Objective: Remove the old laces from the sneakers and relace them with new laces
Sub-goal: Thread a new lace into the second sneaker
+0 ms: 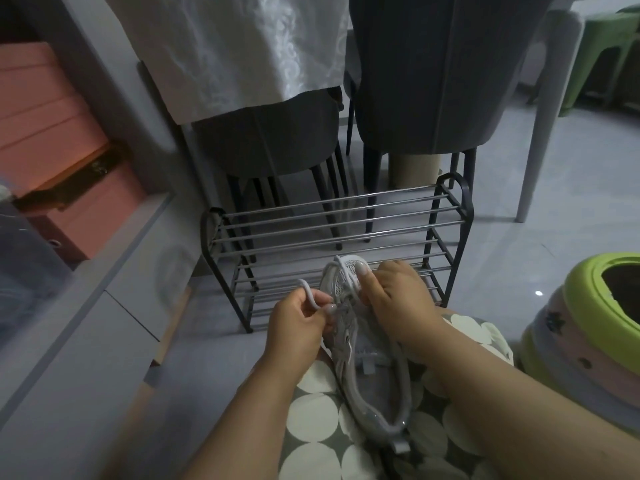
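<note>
A grey and white sneaker lies on my lap, toe pointing away from me, heel toward me. My right hand grips its front part, thumb pressed on the white mesh toe. My left hand pinches a loop of white lace at the sneaker's left side, near the eyelets. The lace runs from that loop across the upper toward the toe. The far side of the sneaker is hidden behind my right hand.
An empty two-tier metal shoe rack stands just ahead on the grey tile floor. Behind it are dark chairs and a white tablecloth. Stacked plastic stools stand at the right. A white cabinet and pink boxes fill the left.
</note>
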